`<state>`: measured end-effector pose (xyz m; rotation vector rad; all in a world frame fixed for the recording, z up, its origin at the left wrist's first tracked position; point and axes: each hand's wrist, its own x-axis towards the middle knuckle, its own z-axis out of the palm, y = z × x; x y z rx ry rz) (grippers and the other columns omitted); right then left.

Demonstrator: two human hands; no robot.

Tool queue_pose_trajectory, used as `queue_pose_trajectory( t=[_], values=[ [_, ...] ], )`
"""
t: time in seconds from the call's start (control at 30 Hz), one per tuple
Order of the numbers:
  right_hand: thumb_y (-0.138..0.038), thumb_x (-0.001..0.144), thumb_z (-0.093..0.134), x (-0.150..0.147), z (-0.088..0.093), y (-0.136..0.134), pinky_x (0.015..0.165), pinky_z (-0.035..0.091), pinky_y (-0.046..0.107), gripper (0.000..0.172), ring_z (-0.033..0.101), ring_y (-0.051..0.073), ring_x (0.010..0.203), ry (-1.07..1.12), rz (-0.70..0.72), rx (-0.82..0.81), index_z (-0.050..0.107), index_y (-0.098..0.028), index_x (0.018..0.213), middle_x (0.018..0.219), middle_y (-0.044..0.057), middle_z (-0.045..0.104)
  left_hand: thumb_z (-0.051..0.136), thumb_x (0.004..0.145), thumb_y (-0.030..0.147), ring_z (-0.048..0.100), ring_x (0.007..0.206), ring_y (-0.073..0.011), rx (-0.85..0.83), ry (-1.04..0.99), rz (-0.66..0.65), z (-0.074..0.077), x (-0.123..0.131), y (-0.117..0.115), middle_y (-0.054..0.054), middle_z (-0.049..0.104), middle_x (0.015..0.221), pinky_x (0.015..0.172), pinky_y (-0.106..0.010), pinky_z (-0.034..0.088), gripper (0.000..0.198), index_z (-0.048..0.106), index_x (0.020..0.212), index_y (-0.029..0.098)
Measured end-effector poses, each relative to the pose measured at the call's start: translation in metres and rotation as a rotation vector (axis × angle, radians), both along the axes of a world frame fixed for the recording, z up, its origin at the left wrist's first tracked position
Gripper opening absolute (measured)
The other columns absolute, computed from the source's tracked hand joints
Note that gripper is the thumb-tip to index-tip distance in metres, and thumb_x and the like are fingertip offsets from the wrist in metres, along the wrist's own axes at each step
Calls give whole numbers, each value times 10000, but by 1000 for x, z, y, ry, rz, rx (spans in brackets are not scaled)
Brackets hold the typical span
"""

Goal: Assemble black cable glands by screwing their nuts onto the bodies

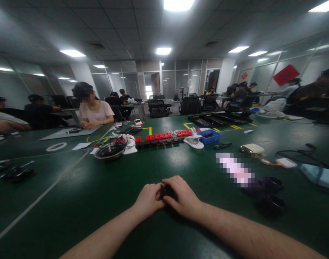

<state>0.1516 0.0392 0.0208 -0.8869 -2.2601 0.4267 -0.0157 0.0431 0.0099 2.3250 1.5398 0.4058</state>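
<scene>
Nearer than the blue bin (211, 138), the left hand (148, 198) and right hand (184, 197) together grip a black object (171, 193) between them, its long axis unclear.

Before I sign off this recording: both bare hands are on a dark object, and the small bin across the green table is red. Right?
The bin is blue, not red, as the head view shows; the left hand and right hand are on the dark object.
</scene>
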Motion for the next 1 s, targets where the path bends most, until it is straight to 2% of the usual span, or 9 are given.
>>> queue_pose_trajectory(
  t=[0.17,0.43,0.57,0.67,0.8,1.0],
  values=[
    [-250,648,645,1,-3,2,880,354,389,507,440,218,1008,15,-111,0,443,-181,1109,1076,75,505,555,653,308,438,573,-119,-1,-20,-9,3,1,-1,61,452,574,556,-219,276,159,443,653,196],
    [-363,611,679,-3,-4,3,795,389,378,543,477,219,890,-3,-253,-45,454,-163,1064,946,69,527,553,650,295,450,589,-127,-15,-43,-12,3,2,-1,57,450,573,581,-221,284,143,447,652,200],
    [-327,630,670,-4,-3,4,734,393,345,335,472,197,820,-68,-229,-29,514,-178,887,859,39,522,538,653,296,441,586,-127,-15,-25,-2,5,2,-2,57,445,575,577,-223,281,139,438,645,199],
    [-247,657,640,-4,-3,3,743,386,334,241,460,185,829,-76,-176,-1,521,-189,858,862,31,508,527,654,292,430,580,-122,-8,-15,7,6,3,-2,59,437,576,575,-224,279,155,411,618,196],
    [-158,661,599,-3,-2,2,787,381,333,274,444,183,886,-35,-113,6,524,-191,923,924,41,491,524,639,250,429,577,-116,0,0,5,5,3,-2,62,437,581,573,-223,280,147,392,608,193],
    [-132,666,564,-1,1,0,836,369,349,335,428,195,949,-19,-42,-2,532,-201,992,995,56,479,538,635,258,435,587,-122,-6,2,18,3,1,-1,54,451,604,559,-227,280,138,417,628,192]
  ],
)
